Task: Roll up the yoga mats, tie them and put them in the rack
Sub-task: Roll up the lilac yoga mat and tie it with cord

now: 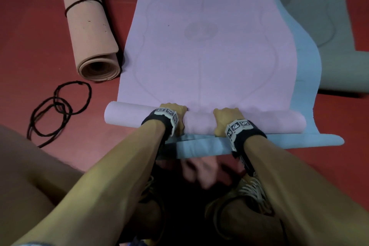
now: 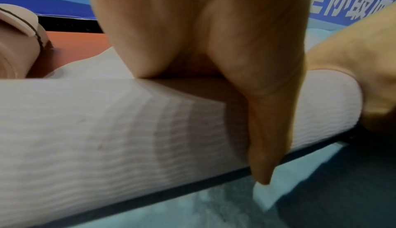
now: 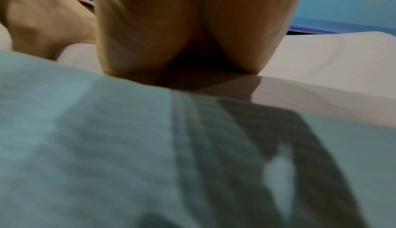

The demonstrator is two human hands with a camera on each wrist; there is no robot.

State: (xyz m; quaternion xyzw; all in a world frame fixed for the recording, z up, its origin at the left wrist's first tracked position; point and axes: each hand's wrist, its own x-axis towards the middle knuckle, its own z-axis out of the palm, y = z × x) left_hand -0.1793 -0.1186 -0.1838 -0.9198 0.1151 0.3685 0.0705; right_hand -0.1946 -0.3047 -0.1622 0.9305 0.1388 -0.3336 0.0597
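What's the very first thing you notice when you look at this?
Two hands, the left hand and right hand, grip the rolled near end of a lilac yoga mat in the middle of the red floor, with a light blue mat under it. To the left lies a peach mat, already rolled and tied with a black cord, and loose black cords lie nearer.

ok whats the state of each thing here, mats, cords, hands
purple mat: partly rolled, the rest flat
blue mat: unrolled, under the purple mat
beige mat: rolled, tied with a black cord
loose cords: lying unused on the floor
left hand: curled over the roll
right hand: curled over the roll
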